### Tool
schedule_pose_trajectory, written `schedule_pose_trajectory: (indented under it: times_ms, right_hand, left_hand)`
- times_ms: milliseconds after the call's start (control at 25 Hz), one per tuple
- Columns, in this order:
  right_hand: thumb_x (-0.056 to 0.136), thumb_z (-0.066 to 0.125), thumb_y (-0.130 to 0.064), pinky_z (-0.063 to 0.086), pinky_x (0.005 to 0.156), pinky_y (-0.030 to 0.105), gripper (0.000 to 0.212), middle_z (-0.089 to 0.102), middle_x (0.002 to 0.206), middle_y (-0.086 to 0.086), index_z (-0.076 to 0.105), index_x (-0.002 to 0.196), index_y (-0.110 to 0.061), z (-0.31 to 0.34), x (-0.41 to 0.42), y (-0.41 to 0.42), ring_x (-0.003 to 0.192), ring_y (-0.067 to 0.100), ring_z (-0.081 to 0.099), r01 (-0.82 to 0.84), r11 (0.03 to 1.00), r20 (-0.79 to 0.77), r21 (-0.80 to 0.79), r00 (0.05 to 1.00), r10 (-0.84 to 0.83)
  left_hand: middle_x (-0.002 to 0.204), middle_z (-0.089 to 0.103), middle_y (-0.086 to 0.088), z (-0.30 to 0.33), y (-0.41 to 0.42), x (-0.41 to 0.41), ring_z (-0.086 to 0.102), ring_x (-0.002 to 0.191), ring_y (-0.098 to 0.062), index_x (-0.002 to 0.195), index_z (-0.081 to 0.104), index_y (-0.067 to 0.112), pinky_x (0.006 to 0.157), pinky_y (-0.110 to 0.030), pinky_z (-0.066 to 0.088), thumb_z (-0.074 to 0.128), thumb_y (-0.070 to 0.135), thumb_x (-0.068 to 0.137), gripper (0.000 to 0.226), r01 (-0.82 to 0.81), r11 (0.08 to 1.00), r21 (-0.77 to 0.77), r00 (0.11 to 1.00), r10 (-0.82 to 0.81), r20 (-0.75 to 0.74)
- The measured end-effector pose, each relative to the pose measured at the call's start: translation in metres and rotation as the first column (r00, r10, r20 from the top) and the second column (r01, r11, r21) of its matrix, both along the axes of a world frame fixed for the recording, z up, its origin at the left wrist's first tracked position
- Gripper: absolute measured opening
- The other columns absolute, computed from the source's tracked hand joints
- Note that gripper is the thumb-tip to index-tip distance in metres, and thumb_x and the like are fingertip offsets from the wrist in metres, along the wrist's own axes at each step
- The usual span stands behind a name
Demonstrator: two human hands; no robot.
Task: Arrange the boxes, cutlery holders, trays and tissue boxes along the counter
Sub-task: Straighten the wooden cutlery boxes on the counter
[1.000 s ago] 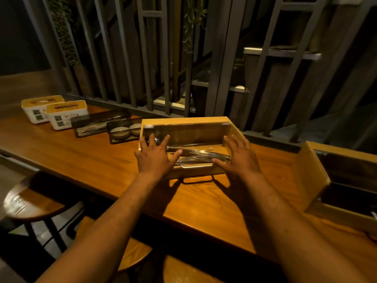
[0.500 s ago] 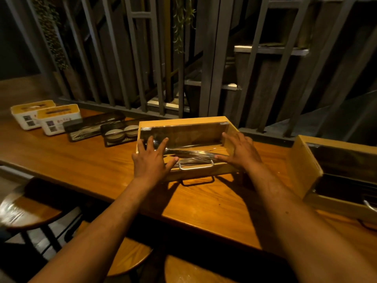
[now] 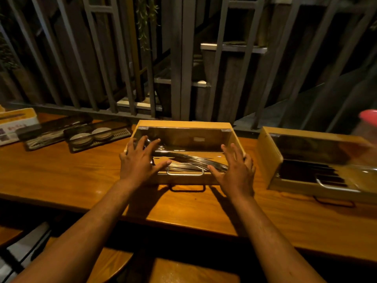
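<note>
A wooden cutlery box [image 3: 183, 124] with a clear lid and a metal handle stands on the wooden counter [image 3: 61, 172], with metal cutlery inside. My left hand [image 3: 138, 162] lies flat on its front left corner, fingers spread over the lid. My right hand [image 3: 234, 170] rests on the front right corner, its outer fingers reaching over the side. A second wooden cutlery box [image 3: 306, 133] stands to the right. To the left lie a dark tray with small dishes [image 3: 120, 132], a dark tray of chopsticks [image 3: 51, 131] and a tissue box [image 3: 18, 121].
A grey metal railing [image 3: 183, 58] runs directly behind the counter's back edge. A blurred pink-topped container [image 3: 367, 119] shows at the far right. Wooden stools [image 3: 110, 262] stand below the counter's front edge.
My view has swung right, so one tissue box has left the frame and the second cutlery box shows in full. My hands have spread out toward the box's front corners.
</note>
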State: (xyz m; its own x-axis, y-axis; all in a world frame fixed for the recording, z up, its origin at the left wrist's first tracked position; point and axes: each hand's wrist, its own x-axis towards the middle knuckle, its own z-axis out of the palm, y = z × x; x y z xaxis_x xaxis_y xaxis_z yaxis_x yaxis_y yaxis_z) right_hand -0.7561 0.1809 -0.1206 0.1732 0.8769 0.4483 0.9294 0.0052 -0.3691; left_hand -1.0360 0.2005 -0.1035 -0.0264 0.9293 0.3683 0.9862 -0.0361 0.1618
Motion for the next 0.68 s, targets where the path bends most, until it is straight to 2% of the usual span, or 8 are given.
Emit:
schedule_pose_trajectory:
  times_ms: [120,240,360,480,600,680]
  right_hand:
    - [0.082,0.061,-0.063,0.019,0.115,0.060,0.074,0.032,0.158,-0.002,0.035,0.147,-0.039,-0.001,0.022,-0.011,0.143,0.033,0.029,0.041,0.999,0.087,0.035,0.995,-0.044]
    - [0.083,0.058,-0.064,0.004,0.115,0.064,0.073,0.036,0.157,0.000,0.037,0.147,-0.038,0.005,0.042,-0.019,0.147,0.033,0.022,0.108,0.993,0.157,0.045,0.981,-0.113]
    - [0.085,0.053,-0.065,0.001,0.114,0.067,0.072,0.034,0.157,0.001,0.034,0.148,-0.037,0.013,0.059,-0.022,0.148,0.032,0.018,0.146,0.989,0.252,0.023,0.956,-0.147]
    - [0.087,0.050,-0.064,-0.004,0.113,0.068,0.072,0.029,0.160,0.001,0.029,0.151,-0.036,0.021,0.072,-0.019,0.150,0.032,0.011,0.153,0.988,0.329,-0.015,0.934,-0.139]
    - [0.090,0.049,-0.061,-0.002,0.114,0.068,0.073,0.022,0.163,-0.001,0.021,0.153,-0.038,0.023,0.077,-0.018,0.151,0.030,0.007,0.161,0.985,0.336,-0.059,0.933,-0.132]
    - [0.090,0.051,-0.059,0.001,0.115,0.067,0.073,0.019,0.163,-0.002,0.019,0.153,-0.038,0.021,0.077,-0.018,0.151,0.029,0.007,0.160,0.985,0.286,-0.072,0.949,-0.133]
  left_hand:
    - [0.159,0.024,-0.005,0.002,0.006,0.018,0.013,0.146,-0.036,0.148,0.028,0.043,0.100,-0.060,0.036,0.021,0.092,0.063,0.098,0.052,0.999,-0.007,0.999,-0.053,-0.009]
    - [0.160,0.023,-0.005,0.003,0.012,0.041,0.013,0.146,-0.035,0.149,0.026,0.043,0.101,-0.057,0.036,0.017,0.092,0.062,0.100,0.085,0.996,-0.019,0.996,-0.086,-0.026]
    - [0.160,0.023,-0.005,0.003,0.019,0.062,0.013,0.146,-0.035,0.150,0.024,0.044,0.101,-0.058,0.037,0.014,0.092,0.062,0.101,0.103,0.994,-0.030,0.994,-0.104,-0.038]
    - [0.159,0.024,-0.006,0.003,0.025,0.074,0.013,0.146,-0.036,0.149,0.026,0.043,0.101,-0.059,0.036,0.022,0.090,0.066,0.096,0.122,0.992,-0.022,0.992,-0.123,-0.027]
    - [0.160,0.022,-0.006,0.005,0.030,0.079,0.012,0.146,-0.036,0.150,0.025,0.042,0.102,-0.060,0.035,0.028,0.088,0.068,0.094,0.134,0.990,-0.038,0.991,-0.135,-0.019]
    - [0.161,0.019,-0.005,0.007,0.032,0.081,0.010,0.146,-0.036,0.151,0.023,0.043,0.103,-0.060,0.035,0.030,0.087,0.070,0.093,0.132,0.990,-0.058,0.991,-0.134,-0.026]
